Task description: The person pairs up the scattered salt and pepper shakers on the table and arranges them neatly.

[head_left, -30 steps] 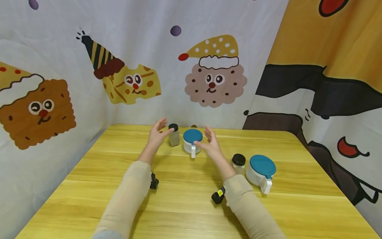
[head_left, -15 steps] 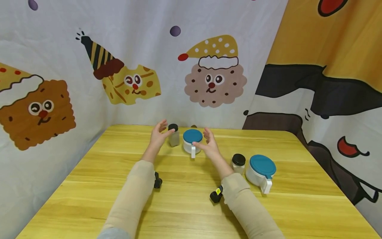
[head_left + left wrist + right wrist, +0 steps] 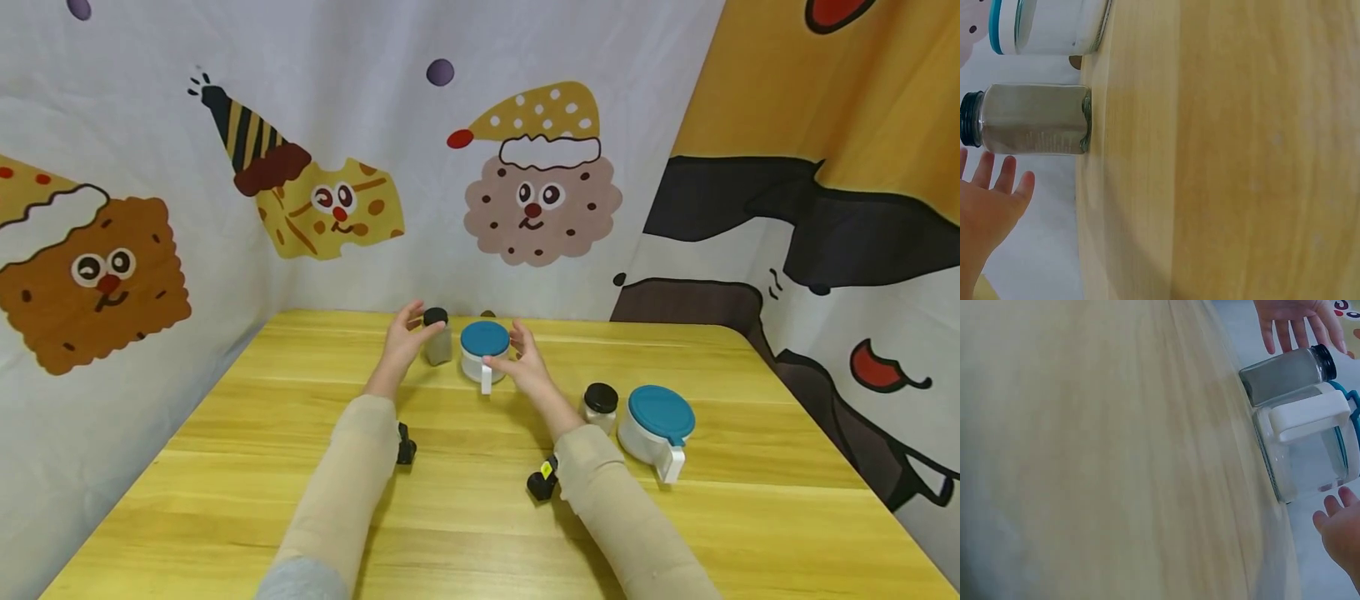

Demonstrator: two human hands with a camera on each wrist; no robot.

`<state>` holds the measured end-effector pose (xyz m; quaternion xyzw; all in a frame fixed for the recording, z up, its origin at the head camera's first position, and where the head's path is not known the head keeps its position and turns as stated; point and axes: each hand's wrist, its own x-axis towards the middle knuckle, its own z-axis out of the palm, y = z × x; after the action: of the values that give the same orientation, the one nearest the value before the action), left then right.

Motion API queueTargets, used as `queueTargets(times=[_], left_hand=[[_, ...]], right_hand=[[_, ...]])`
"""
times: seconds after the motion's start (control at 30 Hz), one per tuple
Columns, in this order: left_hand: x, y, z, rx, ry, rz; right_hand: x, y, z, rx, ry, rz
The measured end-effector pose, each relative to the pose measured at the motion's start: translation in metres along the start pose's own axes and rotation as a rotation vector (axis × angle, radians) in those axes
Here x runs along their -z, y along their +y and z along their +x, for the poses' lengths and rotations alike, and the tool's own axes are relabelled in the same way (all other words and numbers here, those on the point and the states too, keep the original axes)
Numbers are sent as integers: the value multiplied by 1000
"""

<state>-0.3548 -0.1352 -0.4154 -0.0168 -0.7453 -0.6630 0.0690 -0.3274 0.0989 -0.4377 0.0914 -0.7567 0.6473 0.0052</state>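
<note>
At the back of the table stands a spice jar (image 3: 438, 337) with a black lid and grey-brown contents. My left hand (image 3: 400, 343) is just left of it, fingers spread and thumb near the lid; the left wrist view shows the fingers (image 3: 1005, 178) beside the jar (image 3: 1038, 119). To the jar's right is a clear container (image 3: 483, 354) with a blue lid and a white handle (image 3: 1310, 415) facing me. My right hand (image 3: 527, 364) is at its right side, fingers apart and thumb in front of it in the head view. Neither hand visibly grips anything.
Closer on the right stand a second black-lidded jar (image 3: 600, 407) and a larger blue-lidded container (image 3: 657, 429) with a white handle, close beside my right forearm. A printed curtain (image 3: 442, 208) hangs behind the wooden table (image 3: 465, 533).
My left hand has shifted slightly right, closer to the spice jar. The right hand has barely moved. The jars and containers stand where they were.
</note>
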Motion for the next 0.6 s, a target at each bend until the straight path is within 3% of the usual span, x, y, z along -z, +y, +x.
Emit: queueTargets(times=[0.23,0.6], left_hand=[[-3,-4,2,24,-1,19],[-8,-10,3,9,11,42]], right_hand=[[-3,0,2,-13,-20,-5],[-9,6,8,-17,-3,5]])
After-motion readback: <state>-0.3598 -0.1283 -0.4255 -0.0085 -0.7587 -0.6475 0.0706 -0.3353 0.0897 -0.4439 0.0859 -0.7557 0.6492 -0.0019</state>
